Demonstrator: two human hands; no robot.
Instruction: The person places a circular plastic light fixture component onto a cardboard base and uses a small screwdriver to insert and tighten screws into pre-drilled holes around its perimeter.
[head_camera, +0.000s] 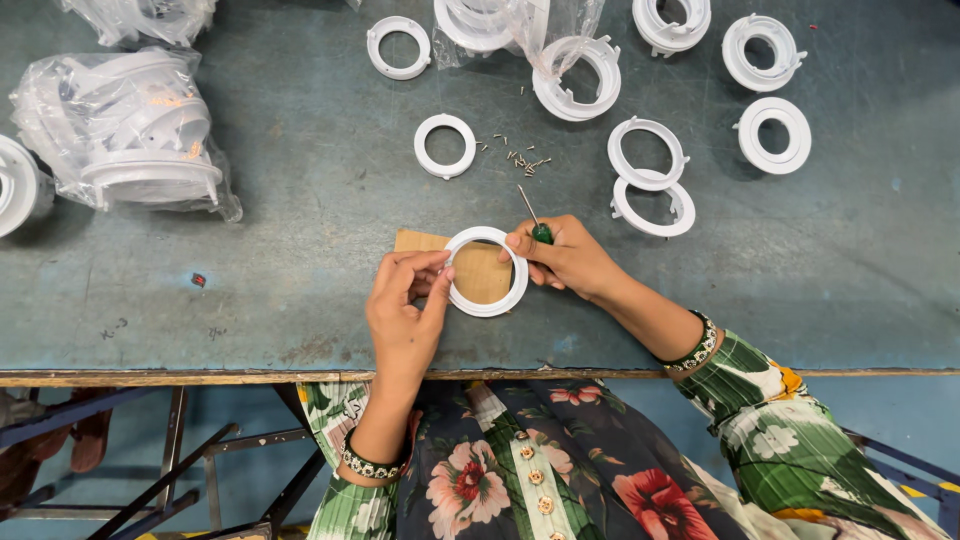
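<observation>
Near the front edge of the table (300, 300), about midway along it, a white plastic ring (486, 271) lies flat on a small piece of brown cardboard (478, 268). The cardboard probably serves as a pad under the work.

The left hand (405, 310) pinches the ring's left rim between thumb and fingers, which would keep it from sliding or turning. The right hand (570, 258) is closed around the green handle of a small screwdriver (534, 220), while its fingertips also rest on the ring's right rim. The thin metal shaft points away from the person, toward the back of the table, so the tip is off the ring for now. Both grips are thus closed: the left on the ring, the right on the screwdriver.

Just beyond the ring, toward the middle of the table, a scatter of small screws (520, 158) lies loose, within easy reach of the right hand. A single white ring (445, 146) sits just left of them. To the right, two more rings (652, 180) overlap one another, and further rings (775, 135) are spread toward the back right corner. Some along the back edge are partly inside a clear plastic bag (560, 30).

At the left edge, a bulging clear bag of white plastic parts (125, 125) rests well apart from the hands, seemingly stock kept out of the way.
</observation>
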